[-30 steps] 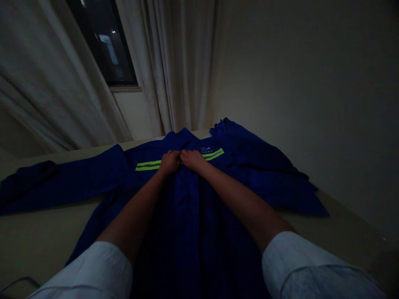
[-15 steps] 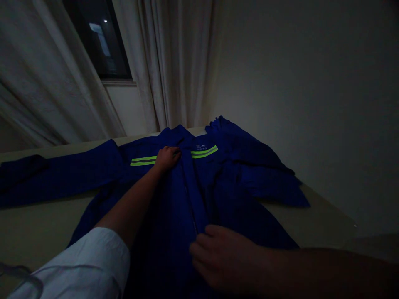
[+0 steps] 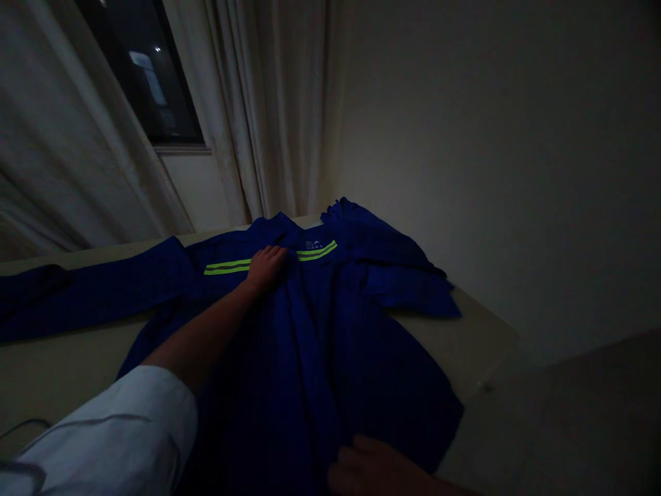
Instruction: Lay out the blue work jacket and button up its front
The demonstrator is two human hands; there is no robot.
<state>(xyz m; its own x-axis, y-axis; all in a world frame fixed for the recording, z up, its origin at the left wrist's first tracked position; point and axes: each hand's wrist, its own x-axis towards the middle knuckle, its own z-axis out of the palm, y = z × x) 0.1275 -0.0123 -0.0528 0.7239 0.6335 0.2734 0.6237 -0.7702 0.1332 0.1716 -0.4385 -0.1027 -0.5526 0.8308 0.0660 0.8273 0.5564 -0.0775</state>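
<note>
A dark blue work jacket (image 3: 258, 386) with yellow-green reflective chest stripes lies spread front side up. My left hand (image 3: 267, 265) is at the chest, its bent fingers on the front opening between the two stripe pieces. Down at the bottom of the view, my right hand (image 3: 369, 468) has its fingers curled on the lower front edge. That front edge runs taut and creased between my hands. Fingertips of both hands are hidden, and the picture is dark.
The jacket rests on a pale table (image 3: 485, 337) whose right corner shows beside the wall (image 3: 465, 172). Beyond the far edge hang light curtains (image 3: 268, 103) and a dark window (image 3: 155, 76). A thin cord-like thing (image 3: 25, 424) lies at lower left.
My right hand has moved down toward the bottom of the view, pulling the front edge along. The zipper line is now covered by folds. My left hand stays at the chest.
</note>
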